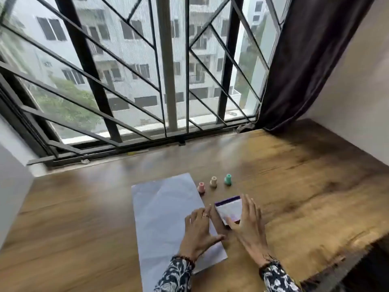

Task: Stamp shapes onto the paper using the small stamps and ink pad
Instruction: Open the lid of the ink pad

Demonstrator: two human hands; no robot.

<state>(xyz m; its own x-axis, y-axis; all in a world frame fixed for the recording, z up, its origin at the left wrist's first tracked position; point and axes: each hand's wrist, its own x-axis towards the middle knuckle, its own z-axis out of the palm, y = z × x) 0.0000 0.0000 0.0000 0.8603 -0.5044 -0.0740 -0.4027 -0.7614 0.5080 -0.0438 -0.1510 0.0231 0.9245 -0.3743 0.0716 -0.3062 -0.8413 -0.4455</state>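
A pale sheet of paper (166, 218) lies flat on the wooden table. To its right stand three small stamps in a row: pink (201, 187), cream (213, 182) and green (228, 179). In front of them lies the ink pad (229, 208), a small white box with a purple far edge. My left hand (200, 230) rests with spread fingers on the paper's right edge, just left of the ink pad. My right hand (248, 226) is spread over the pad's right side, its thumb on the near corner. Neither hand grips anything.
The wooden table (294, 186) runs to a barred window (147, 81) at the back. A dark curtain (305, 60) hangs at the back right beside a wall. The table's front right edge (347, 262) drops off close to my right arm.
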